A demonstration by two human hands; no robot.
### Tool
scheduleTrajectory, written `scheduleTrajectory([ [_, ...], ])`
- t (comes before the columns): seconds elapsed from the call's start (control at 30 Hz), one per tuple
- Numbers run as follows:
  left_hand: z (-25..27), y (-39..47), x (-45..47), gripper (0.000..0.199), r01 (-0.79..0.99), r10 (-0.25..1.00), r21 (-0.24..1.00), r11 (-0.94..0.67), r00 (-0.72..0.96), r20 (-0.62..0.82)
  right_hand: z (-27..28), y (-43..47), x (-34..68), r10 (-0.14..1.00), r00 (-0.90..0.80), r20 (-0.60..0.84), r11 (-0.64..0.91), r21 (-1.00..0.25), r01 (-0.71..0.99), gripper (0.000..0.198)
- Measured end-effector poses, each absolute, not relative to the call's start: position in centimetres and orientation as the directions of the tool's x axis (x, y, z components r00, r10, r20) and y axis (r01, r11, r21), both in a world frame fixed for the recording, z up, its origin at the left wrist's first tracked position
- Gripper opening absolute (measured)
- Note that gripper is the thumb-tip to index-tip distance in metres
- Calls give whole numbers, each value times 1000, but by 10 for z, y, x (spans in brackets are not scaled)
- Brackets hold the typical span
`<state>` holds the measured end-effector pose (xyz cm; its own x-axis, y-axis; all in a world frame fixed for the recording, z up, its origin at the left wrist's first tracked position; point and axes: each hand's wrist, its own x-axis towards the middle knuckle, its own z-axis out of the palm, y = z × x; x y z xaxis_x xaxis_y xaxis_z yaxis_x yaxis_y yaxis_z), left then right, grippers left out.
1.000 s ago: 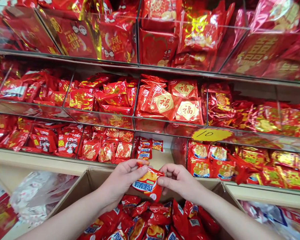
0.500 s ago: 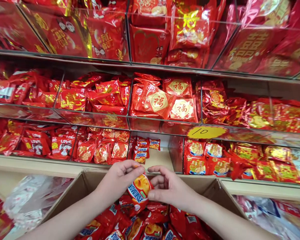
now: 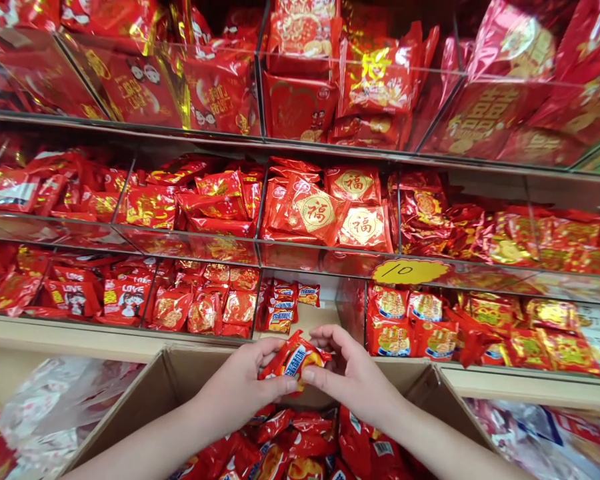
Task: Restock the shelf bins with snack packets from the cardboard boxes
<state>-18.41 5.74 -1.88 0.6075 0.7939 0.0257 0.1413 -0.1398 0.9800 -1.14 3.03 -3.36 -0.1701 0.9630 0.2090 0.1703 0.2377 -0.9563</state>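
Observation:
Above a cardboard box point(image 3: 123, 413), my left hand point(image 3: 247, 377) and my right hand point(image 3: 347, 373) together grip a red snack packet point(image 3: 294, 360) with an orange picture and a blue label. The left fingers and thumb hold its left side; the right thumb presses on its front right part. Inside the box lie many similar red packets point(image 3: 285, 443). Just beyond my hands is a shelf compartment point(image 3: 325, 313), where several small matching packets point(image 3: 281, 308) are stacked at the left and one packet point(image 3: 309, 295) sits at the back.
Shelves full of red packets point(image 3: 317, 210) rise in front, split by clear dividers and front strips point(image 3: 325, 259). A yellow price tag point(image 3: 410, 271) reads 10. Wrapped plastic bags point(image 3: 65, 407) lie left of the box, and more plastic packages point(image 3: 555, 433) lie right.
The packet has turned from upright to tilted sideways and risen slightly. My right hand has closed on it, so both hands now hold it. The camera view has shifted slightly.

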Motion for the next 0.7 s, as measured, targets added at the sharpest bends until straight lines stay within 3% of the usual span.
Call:
scheduleTrajectory([
  [0.07, -20, 57, -185, 27, 200, 769, 950, -239, 636, 60, -32, 29, -9, 933, -238, 269, 330, -904, 272, 32],
  [0.17, -21, 55, -186, 37, 275, 766, 924, -267, 643, 30, -25, 27, -4, 907, -345, 243, 374, -840, 392, 17],
  [0.3, -17, 61, -194, 48, 402, 845, 830, -386, 514, 144, -14, 40, 8, 935, -216, 283, 350, -839, 417, 21],
  [0.37, -15, 69, -200, 43, 561, 861, 678, -475, 456, 226, -13, 61, 12, 958, 10, 286, 241, -825, 510, 24],
  [0.47, -15, 83, -206, 27, 680, 833, 485, -549, 496, 247, -18, 108, 11, 930, 315, 191, -58, -767, 639, 25],
  [0.6, -18, 92, -205, 21, 699, 775, 336, -631, 587, 233, -32, 172, 9, 895, 442, 67, -281, -684, 673, 20],
  [0.7, -18, 90, -203, 19, 701, 756, 283, -655, 613, 231, -41, 203, 9, 887, 460, 38, -347, -604, 718, 24],
])
